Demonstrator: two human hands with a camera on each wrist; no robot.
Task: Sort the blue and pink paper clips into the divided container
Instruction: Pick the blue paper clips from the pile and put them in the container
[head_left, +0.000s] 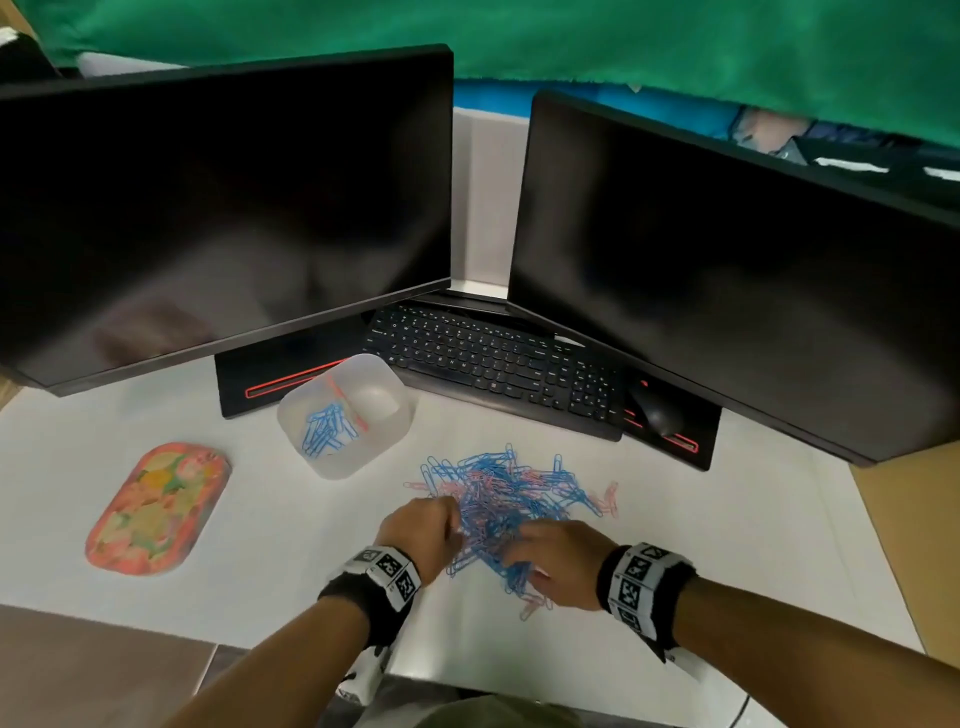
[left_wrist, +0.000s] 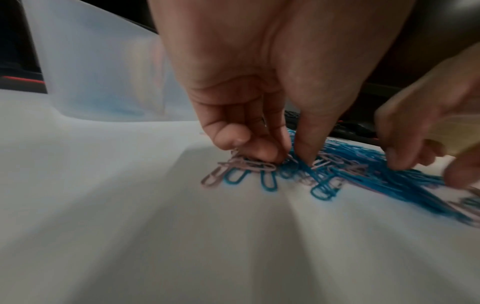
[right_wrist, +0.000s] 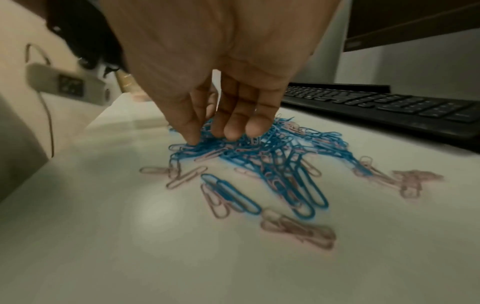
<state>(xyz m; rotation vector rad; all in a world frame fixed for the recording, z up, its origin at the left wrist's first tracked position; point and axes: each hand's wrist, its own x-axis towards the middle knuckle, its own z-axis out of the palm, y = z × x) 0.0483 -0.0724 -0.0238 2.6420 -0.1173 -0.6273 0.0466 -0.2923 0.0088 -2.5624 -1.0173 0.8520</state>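
Observation:
A tangled pile of blue and pink paper clips lies on the white desk in front of me. Behind it to the left stands the translucent divided container; several blue clips lie in its left compartment. My left hand is at the pile's left edge with its fingers curled, and thumb and fingers pinch clips there, pink ones among them. At the pile's near side, my right hand points its nearly straight fingers down into the blue clips. Loose pink clips lie nearer the camera.
Two dark monitors stand behind, with a black keyboard and a mouse between them, just beyond the pile. An oval floral tray lies at the left. The desk's front edge runs under my forearms.

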